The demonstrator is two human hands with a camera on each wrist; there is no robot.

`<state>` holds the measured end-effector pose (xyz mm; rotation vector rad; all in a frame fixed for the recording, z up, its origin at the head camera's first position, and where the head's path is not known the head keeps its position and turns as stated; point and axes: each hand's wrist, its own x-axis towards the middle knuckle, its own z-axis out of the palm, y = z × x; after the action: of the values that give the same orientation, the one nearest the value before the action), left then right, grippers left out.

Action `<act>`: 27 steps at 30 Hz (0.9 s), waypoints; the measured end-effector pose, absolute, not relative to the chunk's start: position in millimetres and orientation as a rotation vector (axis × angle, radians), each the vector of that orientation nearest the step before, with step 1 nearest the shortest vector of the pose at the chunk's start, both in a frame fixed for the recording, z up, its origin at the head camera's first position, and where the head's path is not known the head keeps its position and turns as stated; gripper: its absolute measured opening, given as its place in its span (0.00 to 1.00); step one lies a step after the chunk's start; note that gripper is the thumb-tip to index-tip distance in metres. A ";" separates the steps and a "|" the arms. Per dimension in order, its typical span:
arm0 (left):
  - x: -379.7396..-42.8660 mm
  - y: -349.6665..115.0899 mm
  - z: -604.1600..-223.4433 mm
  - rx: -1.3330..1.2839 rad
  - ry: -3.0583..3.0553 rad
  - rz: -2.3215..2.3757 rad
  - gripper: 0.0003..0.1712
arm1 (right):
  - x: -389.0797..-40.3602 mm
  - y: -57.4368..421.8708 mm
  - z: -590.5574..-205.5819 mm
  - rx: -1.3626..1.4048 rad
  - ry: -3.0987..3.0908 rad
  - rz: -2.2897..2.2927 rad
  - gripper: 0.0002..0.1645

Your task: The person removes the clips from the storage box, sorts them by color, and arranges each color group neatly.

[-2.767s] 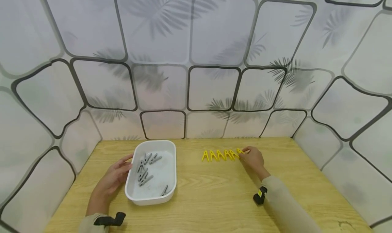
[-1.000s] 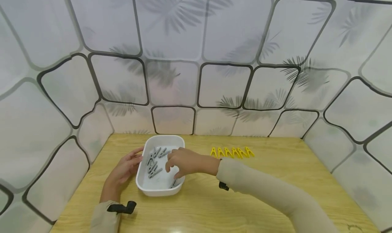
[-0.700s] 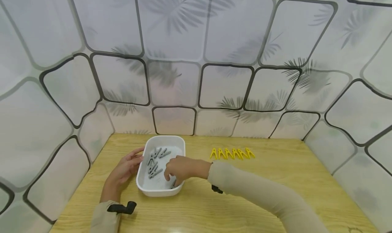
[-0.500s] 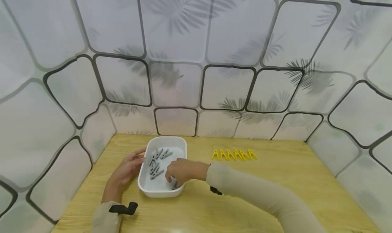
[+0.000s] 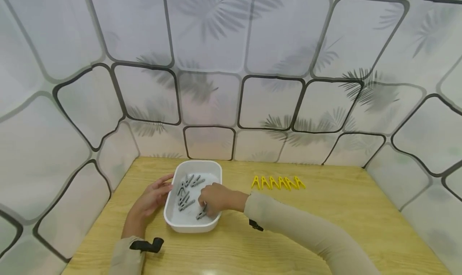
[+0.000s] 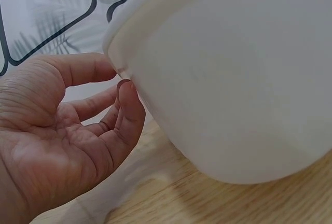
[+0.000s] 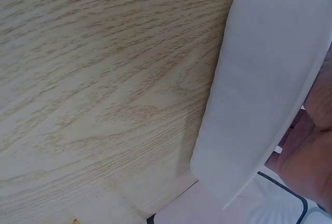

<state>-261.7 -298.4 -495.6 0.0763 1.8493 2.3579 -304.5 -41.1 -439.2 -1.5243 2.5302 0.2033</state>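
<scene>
A white plastic tray (image 5: 169, 223) stands on the wooden table with several grey clothespins (image 5: 183, 198) lying along its left part. My left hand (image 5: 153, 198) is at the tray's left side; in the left wrist view its bent fingertips touch the outer wall just below the rim. Reaching over the right rim, my right hand (image 5: 215, 199) pinches a grey clothespin (image 5: 201, 214) near the tray's front right corner. The fingertips are partly hidden in the head view. In the right wrist view the tray's wall covers most of that hand.
Several yellow clothespins (image 5: 277, 182) lie in a row right of the tray, towards the back of the table (image 5: 288, 231). A patterned curtain (image 5: 267, 102) encloses the table's back and sides.
My right hand has left the last yellow clothespin in the row and come left into the tray, where its fingers have closed on a grey clothespin. The left hand stays at the tray's side.
</scene>
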 end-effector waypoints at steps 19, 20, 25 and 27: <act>-262.4 -297.8 -490.8 0.044 1.827 2.375 0.25 | -306.1 -41.5 -418.0 -1.582 2.577 0.194 0.09; -261.9 -297.5 -490.8 0.043 1.829 2.372 0.25 | -305.4 -40.3 -417.7 -1.596 2.586 0.205 0.10; -260.5 -297.6 -495.0 0.062 1.816 2.373 0.23 | -302.1 -32.4 -418.6 -1.699 2.672 0.250 0.10; -260.2 -298.1 -497.4 0.084 1.824 2.376 0.22 | -300.9 -28.9 -418.3 -1.740 2.709 0.244 0.09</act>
<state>-260.2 -298.1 -497.4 0.0844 1.8239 2.3764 -300.9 -28.9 -418.3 -1.7404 2.7089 0.2438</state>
